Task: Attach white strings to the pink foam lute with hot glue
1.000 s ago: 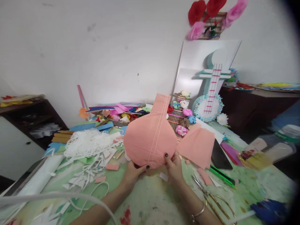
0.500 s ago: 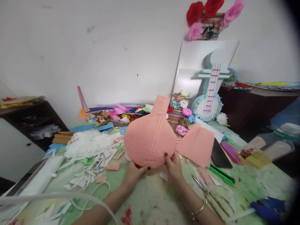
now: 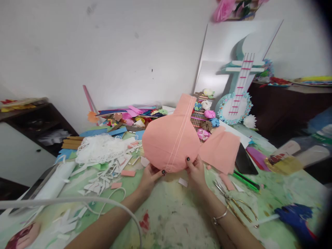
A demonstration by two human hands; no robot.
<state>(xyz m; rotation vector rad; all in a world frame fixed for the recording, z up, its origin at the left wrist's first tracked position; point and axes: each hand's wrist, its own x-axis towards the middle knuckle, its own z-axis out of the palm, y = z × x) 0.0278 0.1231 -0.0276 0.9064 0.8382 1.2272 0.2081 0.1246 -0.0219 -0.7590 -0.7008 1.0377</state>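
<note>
L hand grips the piece low on its L side: thumb along the bottom edge, other fingers going behind, mostly hidden. R hand has it at the lower R, thumb flat on the front, rest behind. Pressure: can't tell.

Piece is face-on in front of the person, neck pointing up & a bit R, pale strings running neck to bottom edge. Can't tell if it touches the table.

Just changed: view swings down, so most things sit higher in frame. Piece also seems to shift slightly R vs the L thumb, & more of the white scrap by its L edge shows. Same two-hand hold, strings look the same, so prob. just a small adjustment; work itself abt where it was.

Further out: card on table b/w the hands; tissue just R of piece, then knife & scissors; white tangle off L; model at back R, nr the wall.
</note>
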